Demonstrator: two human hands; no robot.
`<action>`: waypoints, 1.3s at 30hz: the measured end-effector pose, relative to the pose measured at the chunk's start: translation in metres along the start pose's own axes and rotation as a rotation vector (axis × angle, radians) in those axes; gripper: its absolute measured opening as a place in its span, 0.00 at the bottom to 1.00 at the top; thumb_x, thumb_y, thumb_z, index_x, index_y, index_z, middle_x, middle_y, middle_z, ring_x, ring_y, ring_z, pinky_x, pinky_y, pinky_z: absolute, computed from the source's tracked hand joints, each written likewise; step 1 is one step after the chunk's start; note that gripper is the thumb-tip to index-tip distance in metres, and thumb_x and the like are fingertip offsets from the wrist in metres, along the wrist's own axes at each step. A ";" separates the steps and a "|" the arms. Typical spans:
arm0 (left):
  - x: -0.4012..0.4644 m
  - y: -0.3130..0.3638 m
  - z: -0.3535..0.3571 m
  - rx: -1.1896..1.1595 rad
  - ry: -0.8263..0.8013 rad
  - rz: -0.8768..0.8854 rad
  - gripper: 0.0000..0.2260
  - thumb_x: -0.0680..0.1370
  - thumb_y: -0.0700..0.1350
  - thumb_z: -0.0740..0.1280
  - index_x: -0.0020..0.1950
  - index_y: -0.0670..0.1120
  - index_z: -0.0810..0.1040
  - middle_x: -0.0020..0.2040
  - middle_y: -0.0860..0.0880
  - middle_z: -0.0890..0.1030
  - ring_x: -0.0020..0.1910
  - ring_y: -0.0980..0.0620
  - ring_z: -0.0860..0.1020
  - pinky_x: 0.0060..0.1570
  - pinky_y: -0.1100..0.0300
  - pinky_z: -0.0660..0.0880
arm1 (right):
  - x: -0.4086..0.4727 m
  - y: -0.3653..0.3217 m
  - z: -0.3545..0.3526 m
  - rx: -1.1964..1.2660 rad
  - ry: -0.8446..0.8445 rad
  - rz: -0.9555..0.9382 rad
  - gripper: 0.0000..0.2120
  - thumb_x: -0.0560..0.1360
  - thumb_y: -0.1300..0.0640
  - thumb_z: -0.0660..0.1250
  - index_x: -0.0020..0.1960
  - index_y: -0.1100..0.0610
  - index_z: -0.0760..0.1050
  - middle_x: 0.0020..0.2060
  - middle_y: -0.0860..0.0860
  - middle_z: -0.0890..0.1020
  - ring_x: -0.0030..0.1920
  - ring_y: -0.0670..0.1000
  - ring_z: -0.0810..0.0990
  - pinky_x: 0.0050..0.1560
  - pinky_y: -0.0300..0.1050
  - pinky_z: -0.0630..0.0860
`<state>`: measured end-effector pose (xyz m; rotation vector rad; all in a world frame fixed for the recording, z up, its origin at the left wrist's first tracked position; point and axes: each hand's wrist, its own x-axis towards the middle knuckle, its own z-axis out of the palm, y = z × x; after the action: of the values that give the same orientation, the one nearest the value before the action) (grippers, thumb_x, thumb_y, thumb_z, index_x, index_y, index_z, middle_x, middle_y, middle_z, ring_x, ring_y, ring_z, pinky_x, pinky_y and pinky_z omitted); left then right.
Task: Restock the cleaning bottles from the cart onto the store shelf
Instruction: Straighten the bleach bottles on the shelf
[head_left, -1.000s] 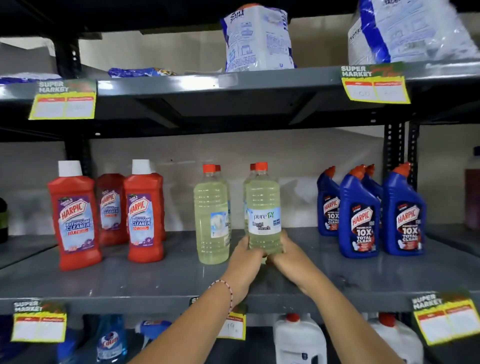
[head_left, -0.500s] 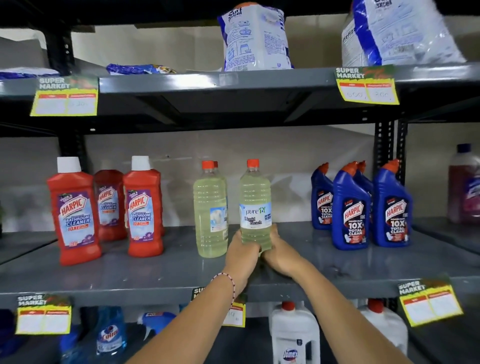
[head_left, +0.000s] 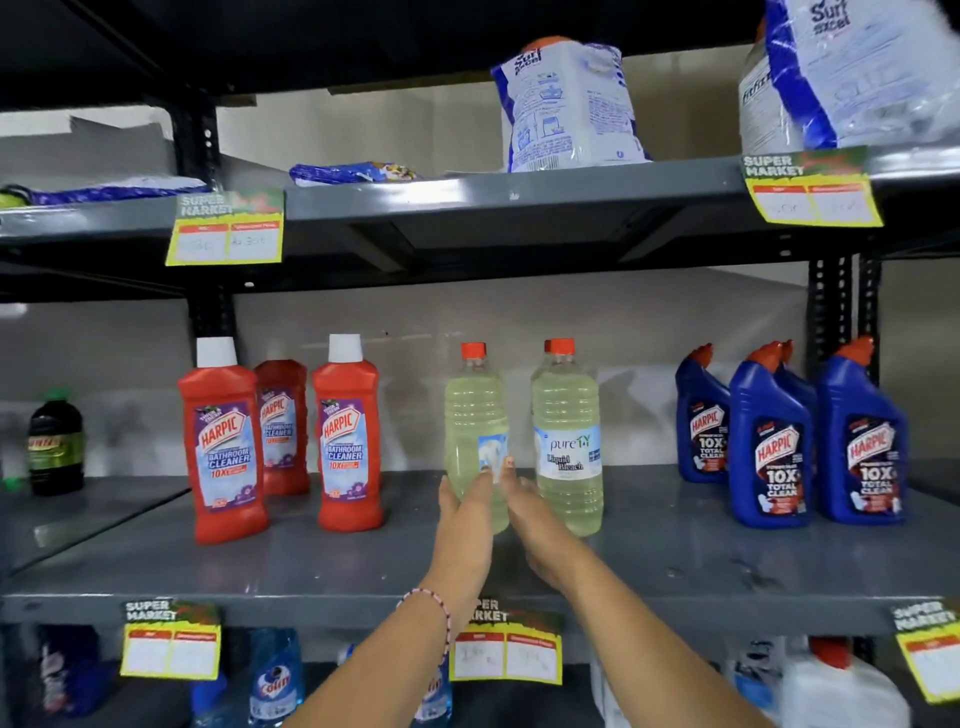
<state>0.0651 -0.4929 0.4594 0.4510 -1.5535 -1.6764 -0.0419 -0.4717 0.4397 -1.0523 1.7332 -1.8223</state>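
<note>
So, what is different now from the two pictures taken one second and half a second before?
Both hands let go of the pale yellow plastic bleach bottle with the Purety label and moved left. The left hand and right hand now close around the other pale yellow bottle with the orange cap, whose label is turned sideways. The red Harpic bottles and blue Harpic bottles stand as before.

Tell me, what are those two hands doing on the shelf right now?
Left hand and right hand around the left pale yellow clear plastic bleach bottle, label turned sideways. Second bleach bottle close beside. Grey metal shelf open in front.
</note>
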 end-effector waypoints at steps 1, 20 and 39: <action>0.011 -0.003 -0.002 -0.001 -0.004 -0.012 0.30 0.75 0.60 0.64 0.74 0.50 0.66 0.64 0.56 0.76 0.64 0.54 0.76 0.64 0.59 0.67 | 0.011 0.007 0.000 0.029 -0.019 0.000 0.51 0.62 0.19 0.56 0.75 0.50 0.64 0.72 0.50 0.72 0.70 0.48 0.72 0.74 0.52 0.65; 0.068 -0.013 -0.044 -0.047 -0.115 -0.113 0.24 0.78 0.65 0.56 0.54 0.50 0.83 0.55 0.47 0.86 0.58 0.50 0.82 0.66 0.55 0.71 | 0.017 0.010 0.020 -0.349 0.074 -0.075 0.37 0.58 0.41 0.77 0.65 0.44 0.71 0.58 0.43 0.83 0.61 0.46 0.79 0.66 0.51 0.75; 0.075 -0.019 -0.041 -0.026 -0.296 -0.115 0.24 0.83 0.59 0.46 0.53 0.50 0.79 0.47 0.55 0.85 0.37 0.63 0.85 0.32 0.72 0.76 | -0.008 -0.003 0.013 -0.293 0.142 -0.089 0.27 0.66 0.59 0.75 0.61 0.52 0.68 0.58 0.51 0.80 0.57 0.50 0.79 0.53 0.41 0.72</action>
<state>0.0422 -0.5772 0.4523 0.2921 -1.7418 -1.9173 -0.0267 -0.4738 0.4404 -1.1515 2.1187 -1.7699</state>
